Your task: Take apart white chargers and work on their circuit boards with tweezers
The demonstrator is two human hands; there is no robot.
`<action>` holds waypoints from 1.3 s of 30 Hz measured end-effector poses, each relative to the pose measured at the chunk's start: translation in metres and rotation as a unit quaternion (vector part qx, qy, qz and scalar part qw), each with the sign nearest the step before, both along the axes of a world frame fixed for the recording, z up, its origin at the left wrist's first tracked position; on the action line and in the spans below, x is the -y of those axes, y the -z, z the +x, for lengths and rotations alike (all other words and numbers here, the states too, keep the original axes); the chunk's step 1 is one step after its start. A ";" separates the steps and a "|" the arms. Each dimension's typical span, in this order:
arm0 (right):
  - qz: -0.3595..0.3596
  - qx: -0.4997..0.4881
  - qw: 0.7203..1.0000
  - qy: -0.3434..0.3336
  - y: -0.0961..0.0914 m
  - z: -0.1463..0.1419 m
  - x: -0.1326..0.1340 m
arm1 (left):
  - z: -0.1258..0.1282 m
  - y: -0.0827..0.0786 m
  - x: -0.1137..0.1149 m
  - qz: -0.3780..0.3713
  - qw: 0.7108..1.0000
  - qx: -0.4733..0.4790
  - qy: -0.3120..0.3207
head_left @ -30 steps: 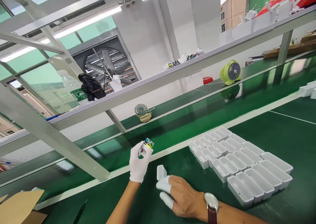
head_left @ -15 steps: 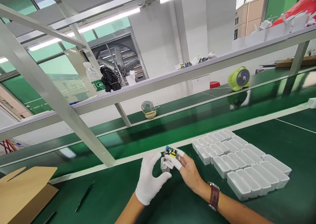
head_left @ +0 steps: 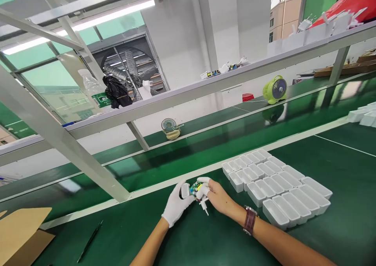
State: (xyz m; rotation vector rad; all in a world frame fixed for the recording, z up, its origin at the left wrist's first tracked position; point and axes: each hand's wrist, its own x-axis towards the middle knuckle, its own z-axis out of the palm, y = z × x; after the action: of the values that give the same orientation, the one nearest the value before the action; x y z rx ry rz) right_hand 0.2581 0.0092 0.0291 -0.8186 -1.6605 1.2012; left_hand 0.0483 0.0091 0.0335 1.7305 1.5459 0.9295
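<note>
The left hand (head_left: 175,208) grasps a white casing (head_left: 185,191), apparently to steady it; at the casing's three o'clock, the right hand (head_left: 219,196) pinches a circuit board (head_left: 194,188), component side exposed. Further toward three o'clock, open casings (head_left: 278,182) stand ranked on the counter (head_left: 223,240), presumably for reach.

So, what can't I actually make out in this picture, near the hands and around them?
All in the head view:
Circuit board: partly hidden by the fingers of the right hand; its tiny parts are too small to identify.
White case: its outside is partly covered by the left hand.
Cardboard box: cut off by the left edge.
White pieces: cut off by the right edge.
</note>
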 end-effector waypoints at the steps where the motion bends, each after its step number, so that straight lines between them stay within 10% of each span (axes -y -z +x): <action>1: 0.002 0.032 0.999 -0.017 0.005 0.000 0.001 | -0.006 0.000 -0.001 0.012 1.000 -0.013 -0.019; 18: 0.265 0.400 0.877 0.006 0.018 0.017 0.024 | -0.022 0.008 0.015 -0.032 0.995 -0.034 -0.085; 32: 0.181 0.201 0.962 0.037 0.014 0.016 0.019 | -0.019 0.017 0.027 0.075 0.995 -0.066 0.008; 39: 0.322 0.170 0.927 0.089 0.013 0.012 0.022 | -0.018 0.027 0.029 0.202 0.974 -0.088 0.047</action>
State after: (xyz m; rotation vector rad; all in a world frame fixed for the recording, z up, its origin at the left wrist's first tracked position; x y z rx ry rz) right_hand 0.2705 -0.0129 0.0161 -0.7519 -2.0387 0.3406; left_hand 0.0301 -0.0200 0.0069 2.2036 1.4372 1.1261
